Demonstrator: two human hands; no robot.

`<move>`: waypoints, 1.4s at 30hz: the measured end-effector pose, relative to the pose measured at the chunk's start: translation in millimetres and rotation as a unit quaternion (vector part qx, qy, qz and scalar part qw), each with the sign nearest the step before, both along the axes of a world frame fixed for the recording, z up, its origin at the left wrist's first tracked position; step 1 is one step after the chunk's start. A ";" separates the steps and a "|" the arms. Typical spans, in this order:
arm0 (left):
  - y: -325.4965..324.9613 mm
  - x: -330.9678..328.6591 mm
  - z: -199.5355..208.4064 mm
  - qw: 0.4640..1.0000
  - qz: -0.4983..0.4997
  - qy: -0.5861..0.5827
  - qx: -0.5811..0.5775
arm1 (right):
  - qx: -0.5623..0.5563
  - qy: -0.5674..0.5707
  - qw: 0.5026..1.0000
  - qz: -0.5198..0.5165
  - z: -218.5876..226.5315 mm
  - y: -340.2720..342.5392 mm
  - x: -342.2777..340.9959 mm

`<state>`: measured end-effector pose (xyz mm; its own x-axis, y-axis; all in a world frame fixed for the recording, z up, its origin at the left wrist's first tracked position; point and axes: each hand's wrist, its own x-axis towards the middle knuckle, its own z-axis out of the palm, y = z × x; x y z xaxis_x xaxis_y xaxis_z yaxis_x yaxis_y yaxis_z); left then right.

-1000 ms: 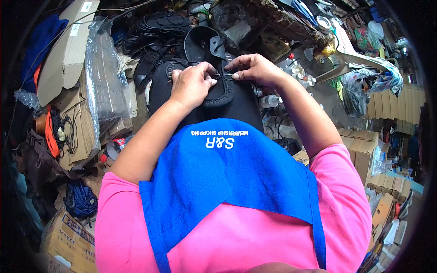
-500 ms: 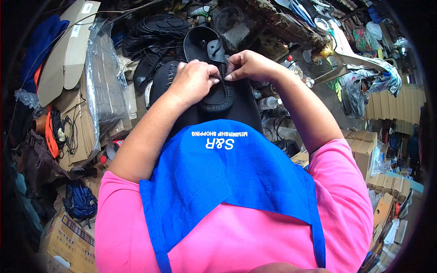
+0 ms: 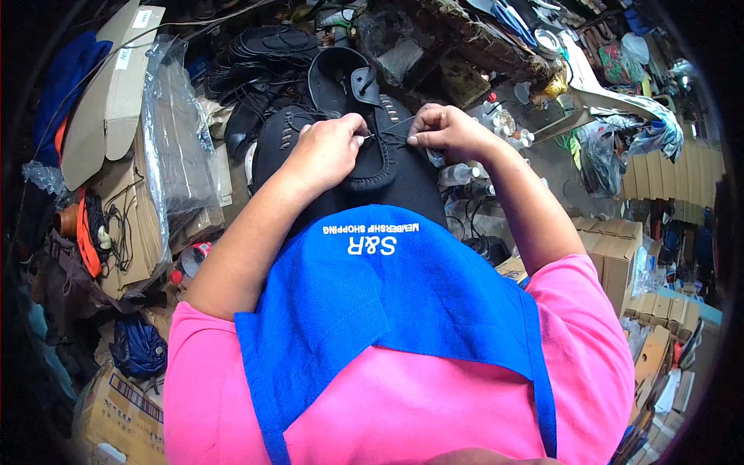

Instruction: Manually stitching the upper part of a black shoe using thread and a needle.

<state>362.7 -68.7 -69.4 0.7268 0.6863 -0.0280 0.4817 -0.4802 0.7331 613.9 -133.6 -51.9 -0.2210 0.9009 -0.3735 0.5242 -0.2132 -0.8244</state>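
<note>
A black shoe upper (image 3: 367, 184) lies across my lap, its rounded toe toward me and a row of stitches along its rim. Its open heel part (image 3: 332, 66) points away, with a strap at the right side. My left hand (image 3: 329, 151) rests over the shoe's left side, thumb and forefinger pinched by the opening; something thin and pale shows at the tips, too small to name. Right of the shoe, my right hand (image 3: 449, 133) pinches black thread (image 3: 397, 138), which stretches across to the shoe beside my left fingertips.
A pile of black shoe parts (image 3: 267, 58) lies beyond my left hand. Flat cardboard and a clear plastic sheet (image 3: 174, 132) stand at the left. Several clear bottles (image 3: 459, 175) are by my right knee. Cardboard boxes (image 3: 612, 252) stand farther right.
My right hand has moved right, away from the shoe, and thread now spans the gap. My left hand has shifted slightly left and down and stays at the shoe's opening.
</note>
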 end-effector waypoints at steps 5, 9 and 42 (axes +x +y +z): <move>-4.9 1.8 8.6 0.996 -0.040 0.050 0.069 | 0.090 0.040 0.994 -0.055 22.7 1.7 2.3; -10.6 7.0 11.4 0.991 -0.050 0.068 0.108 | 0.236 -0.190 0.953 -0.022 5.7 24.9 12.8; -13.3 1.4 -0.5 0.976 -0.048 0.060 0.204 | 0.240 -0.519 0.818 0.068 18.2 33.3 19.9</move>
<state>364.1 -82.0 -69.9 0.7963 0.5874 0.1447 0.4906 -0.7670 0.4136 633.8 -100.3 -33.7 -0.1206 0.9921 -0.0344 0.9865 0.1236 0.1073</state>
